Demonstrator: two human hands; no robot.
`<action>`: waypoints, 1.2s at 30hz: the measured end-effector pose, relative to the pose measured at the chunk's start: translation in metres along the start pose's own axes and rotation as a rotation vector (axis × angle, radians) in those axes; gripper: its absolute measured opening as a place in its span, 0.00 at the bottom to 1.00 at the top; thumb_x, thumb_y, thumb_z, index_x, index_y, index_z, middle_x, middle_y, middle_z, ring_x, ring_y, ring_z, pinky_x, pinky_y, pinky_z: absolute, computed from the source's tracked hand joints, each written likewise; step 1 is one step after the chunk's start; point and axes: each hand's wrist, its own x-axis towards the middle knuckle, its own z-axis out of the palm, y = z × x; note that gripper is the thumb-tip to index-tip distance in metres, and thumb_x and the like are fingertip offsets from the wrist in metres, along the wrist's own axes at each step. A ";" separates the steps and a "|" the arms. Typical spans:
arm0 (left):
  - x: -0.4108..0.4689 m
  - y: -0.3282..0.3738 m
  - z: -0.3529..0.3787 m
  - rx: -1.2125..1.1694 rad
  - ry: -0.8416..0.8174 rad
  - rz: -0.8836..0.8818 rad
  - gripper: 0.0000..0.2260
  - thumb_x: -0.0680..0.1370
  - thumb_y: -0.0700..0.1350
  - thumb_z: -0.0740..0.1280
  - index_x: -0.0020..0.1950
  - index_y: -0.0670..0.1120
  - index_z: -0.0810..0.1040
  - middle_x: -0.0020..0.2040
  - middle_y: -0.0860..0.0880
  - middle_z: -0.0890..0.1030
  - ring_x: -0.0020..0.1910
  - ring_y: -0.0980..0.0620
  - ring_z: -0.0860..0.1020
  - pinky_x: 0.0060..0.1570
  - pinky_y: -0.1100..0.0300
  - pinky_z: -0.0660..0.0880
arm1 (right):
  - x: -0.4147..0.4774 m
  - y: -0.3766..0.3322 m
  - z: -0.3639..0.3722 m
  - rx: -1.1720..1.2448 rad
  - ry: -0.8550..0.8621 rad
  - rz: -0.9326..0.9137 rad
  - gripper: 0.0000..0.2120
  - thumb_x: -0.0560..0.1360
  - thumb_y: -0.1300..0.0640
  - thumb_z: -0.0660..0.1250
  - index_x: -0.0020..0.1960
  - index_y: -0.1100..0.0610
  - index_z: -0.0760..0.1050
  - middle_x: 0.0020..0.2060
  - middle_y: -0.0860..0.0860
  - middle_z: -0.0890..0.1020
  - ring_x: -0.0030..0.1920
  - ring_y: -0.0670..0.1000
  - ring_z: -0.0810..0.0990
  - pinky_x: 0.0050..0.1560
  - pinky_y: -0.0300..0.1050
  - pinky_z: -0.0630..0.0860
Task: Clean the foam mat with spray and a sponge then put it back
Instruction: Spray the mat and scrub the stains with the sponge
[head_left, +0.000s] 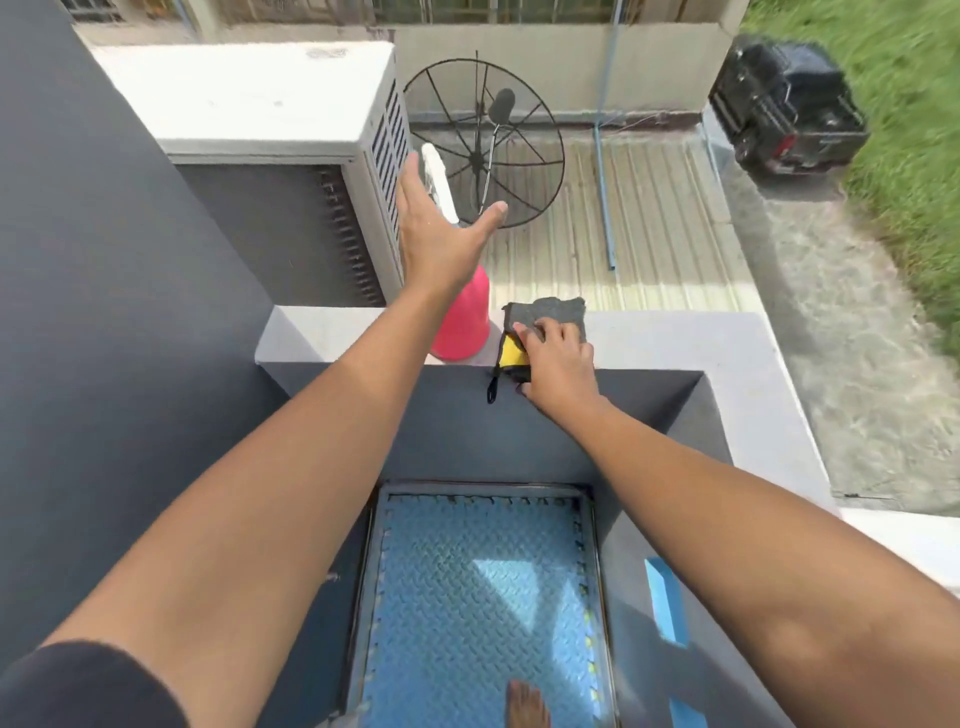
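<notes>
A blue foam mat (483, 597) with a diamond pattern lies on the balcony floor below me. On the white ledge (675, 338) stands a pink spray bottle (465, 322) with a white trigger head (439, 179). My left hand (441, 234) is spread open just in front of that head, fingers straight, holding nothing. Next to the bottle lies a grey and yellow sponge (550, 314) with a black loop hanging over the wall. My right hand (558, 364) lies on the sponge, fingers curled over its near edge.
A white air-conditioner unit (270, 119) sits left of the ledge, against the dark wall (104, 312). Beyond are a satellite dish (483, 140), a corrugated roof and a black pickup truck (784, 104) below. A bare foot (527, 704) stands on the mat.
</notes>
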 end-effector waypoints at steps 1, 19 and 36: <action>0.007 0.002 0.005 -0.020 -0.010 -0.020 0.44 0.75 0.54 0.76 0.83 0.43 0.56 0.81 0.46 0.62 0.80 0.48 0.61 0.74 0.63 0.54 | 0.002 0.002 0.001 0.024 0.036 -0.012 0.38 0.70 0.54 0.76 0.76 0.46 0.64 0.69 0.53 0.69 0.67 0.58 0.66 0.61 0.56 0.69; -0.188 -0.078 -0.066 -0.162 -0.054 0.061 0.19 0.80 0.56 0.61 0.46 0.42 0.83 0.39 0.45 0.84 0.29 0.40 0.77 0.32 0.47 0.75 | -0.188 -0.027 0.035 1.115 0.128 0.437 0.05 0.81 0.60 0.66 0.52 0.54 0.81 0.43 0.48 0.84 0.44 0.46 0.79 0.46 0.30 0.72; -0.549 -0.558 -0.036 0.317 -0.462 -0.581 0.24 0.82 0.53 0.61 0.26 0.50 0.74 0.22 0.56 0.75 0.29 0.55 0.76 0.42 0.53 0.74 | -0.405 -0.020 0.432 1.094 -0.144 0.692 0.04 0.79 0.56 0.68 0.45 0.52 0.79 0.44 0.56 0.85 0.46 0.56 0.83 0.45 0.56 0.80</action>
